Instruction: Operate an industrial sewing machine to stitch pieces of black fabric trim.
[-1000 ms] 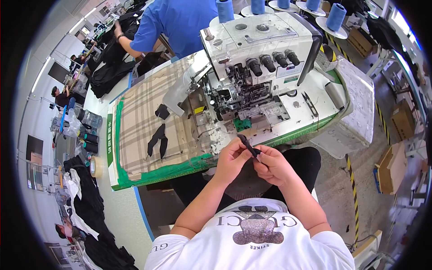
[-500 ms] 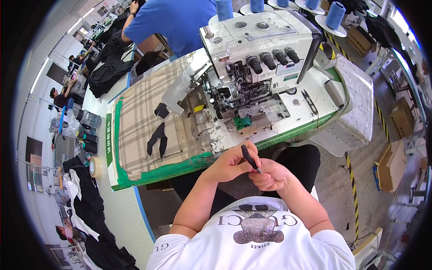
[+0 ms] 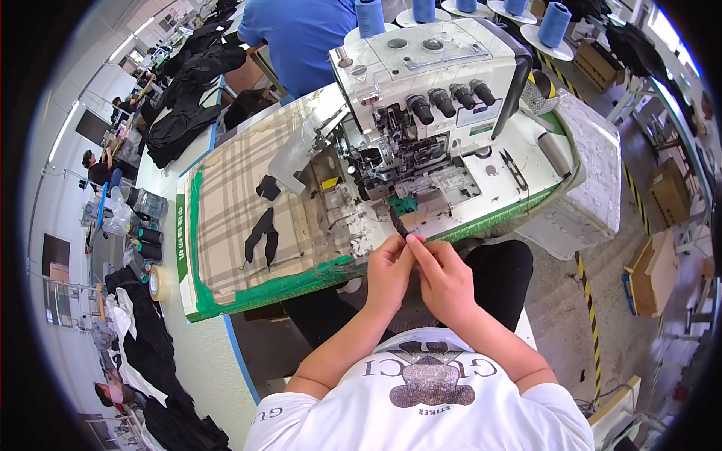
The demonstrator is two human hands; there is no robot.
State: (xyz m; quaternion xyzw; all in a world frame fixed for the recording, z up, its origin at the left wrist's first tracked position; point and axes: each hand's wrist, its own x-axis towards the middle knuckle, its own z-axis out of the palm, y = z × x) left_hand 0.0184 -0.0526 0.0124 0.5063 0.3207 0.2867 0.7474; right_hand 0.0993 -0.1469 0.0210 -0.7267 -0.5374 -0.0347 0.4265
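My left hand point(image 3: 389, 272) and my right hand point(image 3: 447, 276) meet in front of the sewing machine's near edge, fingers pinched together. Between their fingertips they hold a narrow black strip point(image 3: 398, 222), which looks like fabric; its upper end sticks out toward the machine and the rest is hidden in my fingers. Just beyond stands a white overlock sewing machine point(image 3: 429, 68) with several black tension knobs, its front mechanism exposed. To the left, a small black fabric piece point(image 3: 267, 188) and a forked black fabric piece point(image 3: 262, 237) lie on the plaid-covered table point(image 3: 226, 259).
Black thread snips point(image 3: 514, 170) lie on the machine bed's right side. Blue thread cones point(image 3: 555, 28) stand behind the machine. A tape roll point(image 3: 159, 283) sits at the left. A person in a blue shirt point(image 3: 301, 45) is beyond the table; cardboard boxes point(image 3: 653, 272) are on the right floor.
Both hands have turned upright and closed in side by side. The black strip now points up toward the machine instead of lying across between them. The person in blue has shifted right.
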